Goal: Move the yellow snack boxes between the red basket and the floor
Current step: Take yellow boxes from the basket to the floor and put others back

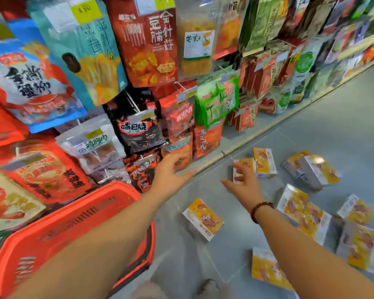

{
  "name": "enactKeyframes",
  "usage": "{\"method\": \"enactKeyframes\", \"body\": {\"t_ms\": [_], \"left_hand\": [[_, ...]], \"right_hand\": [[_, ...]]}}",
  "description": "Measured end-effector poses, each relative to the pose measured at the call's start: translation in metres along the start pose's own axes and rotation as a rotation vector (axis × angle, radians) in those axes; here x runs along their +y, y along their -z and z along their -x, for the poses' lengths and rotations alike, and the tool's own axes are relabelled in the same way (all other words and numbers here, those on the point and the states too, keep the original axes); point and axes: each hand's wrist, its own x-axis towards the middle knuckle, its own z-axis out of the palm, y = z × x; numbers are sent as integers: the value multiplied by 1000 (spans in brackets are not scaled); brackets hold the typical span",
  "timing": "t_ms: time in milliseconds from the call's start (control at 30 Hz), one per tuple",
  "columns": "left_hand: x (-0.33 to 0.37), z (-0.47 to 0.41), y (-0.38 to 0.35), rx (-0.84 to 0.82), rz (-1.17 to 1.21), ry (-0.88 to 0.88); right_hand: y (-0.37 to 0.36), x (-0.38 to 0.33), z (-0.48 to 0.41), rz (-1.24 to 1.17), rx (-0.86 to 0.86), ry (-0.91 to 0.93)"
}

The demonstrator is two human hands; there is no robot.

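The red basket (91,208) stands on the floor at the lower left, and my left forearm crosses over it and hides its inside. Several yellow snack boxes lie scattered on the grey floor to the right, one of them (203,219) nearest the basket. My left hand (171,171) reaches forward past the basket toward the shelf base, fingers spread, holding nothing. My right hand (244,186) is stretched out with its fingers laid over an upright yellow box (245,161) and the thumb spread wide to the left. Another box (265,161) stands just behind that one.
A shelf wall of hanging snack bags (138,130) fills the left and the top. Its wooden base edge (246,141) runs diagonally toward the upper right. More yellow boxes (302,210) lie close together beside my right forearm, and one (266,268) lies under it.
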Motion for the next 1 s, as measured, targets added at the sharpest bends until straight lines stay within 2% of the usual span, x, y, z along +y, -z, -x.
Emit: {"method": "enactKeyframes", "body": {"t_ms": [233, 567, 767, 1000], "left_hand": [[-29, -52, -38, -48, -133, 83], [-147, -127, -131, -280, -225, 244], [-258, -129, -219, -417, -315, 284], [-406, -100, -321, -544, -368, 285]], "right_hand": [[4, 55, -56, 61, -42, -170], [-29, 167, -117, 95, -64, -452], [-74, 285, -147, 79, -84, -550], [-158, 443, -160, 71, -137, -660]]}}
